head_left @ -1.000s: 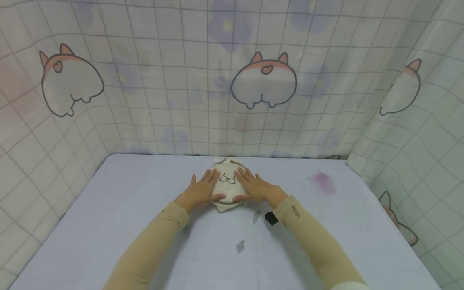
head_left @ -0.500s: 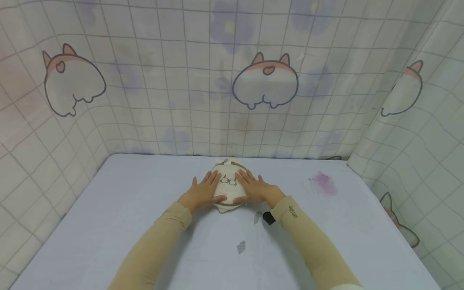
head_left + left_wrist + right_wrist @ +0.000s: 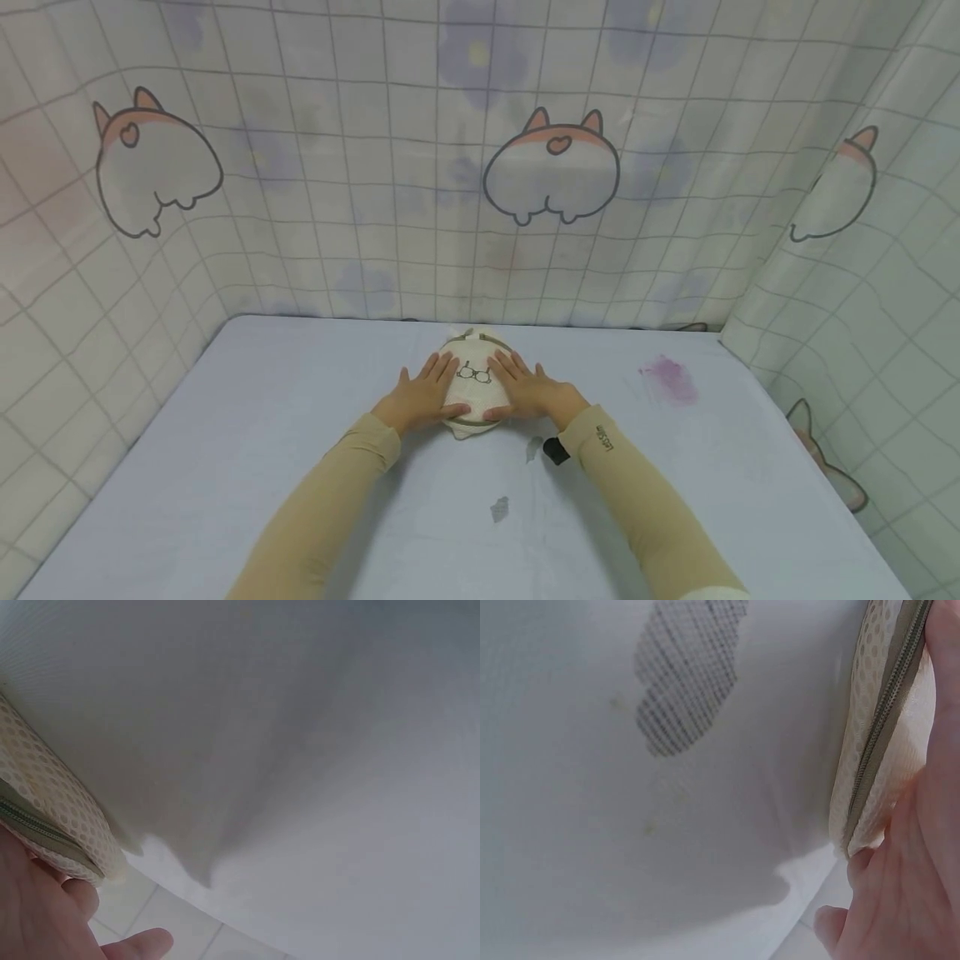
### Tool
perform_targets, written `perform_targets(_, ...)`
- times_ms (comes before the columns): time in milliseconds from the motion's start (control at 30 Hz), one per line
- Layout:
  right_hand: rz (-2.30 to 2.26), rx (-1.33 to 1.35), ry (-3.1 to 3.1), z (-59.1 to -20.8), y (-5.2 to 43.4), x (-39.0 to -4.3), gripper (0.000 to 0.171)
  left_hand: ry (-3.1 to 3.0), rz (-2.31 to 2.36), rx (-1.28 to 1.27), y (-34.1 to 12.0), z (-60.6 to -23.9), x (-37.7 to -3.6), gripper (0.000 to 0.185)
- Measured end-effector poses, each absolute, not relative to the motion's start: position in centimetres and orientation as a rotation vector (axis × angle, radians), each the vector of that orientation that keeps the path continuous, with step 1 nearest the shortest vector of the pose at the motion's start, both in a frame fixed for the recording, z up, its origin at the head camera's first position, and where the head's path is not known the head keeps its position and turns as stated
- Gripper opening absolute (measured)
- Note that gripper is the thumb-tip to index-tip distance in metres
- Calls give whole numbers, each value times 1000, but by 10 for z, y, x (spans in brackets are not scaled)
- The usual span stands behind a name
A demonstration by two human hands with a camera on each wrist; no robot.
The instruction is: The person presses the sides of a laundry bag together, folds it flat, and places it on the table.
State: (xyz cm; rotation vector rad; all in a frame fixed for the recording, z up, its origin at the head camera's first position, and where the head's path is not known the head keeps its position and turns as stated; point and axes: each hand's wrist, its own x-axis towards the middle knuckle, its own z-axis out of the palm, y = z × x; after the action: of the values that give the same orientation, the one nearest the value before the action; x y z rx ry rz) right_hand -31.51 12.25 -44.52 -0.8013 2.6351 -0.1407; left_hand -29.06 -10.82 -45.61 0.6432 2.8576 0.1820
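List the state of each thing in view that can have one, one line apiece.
Pouch: lying on its back, glasses drawing facing up
Zipper: looks closed where the wrist views show it; elsewhere unclear
Left hand: fingers spread, resting on pouch
Right hand: fingers spread, resting on pouch
White tabletop: stained pink
Sleeves: drawn down to the wrists
Curtain: hanging

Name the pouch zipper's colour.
Dull olive: the zipper on the cream pouch shows best in the right wrist view.

hand [image 3: 45, 915] against mesh pouch [image 3: 61, 801]
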Motion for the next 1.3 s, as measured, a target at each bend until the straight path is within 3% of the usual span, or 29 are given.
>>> perform_targets(867,-91,-727,2615,-462,121,-327,104,2784,174,590,-104,-447,-289,91)
perform_targets(1300,-115,-711,2598,-444,116,-314,100,2771,210,546,-103,-449,-290,91)
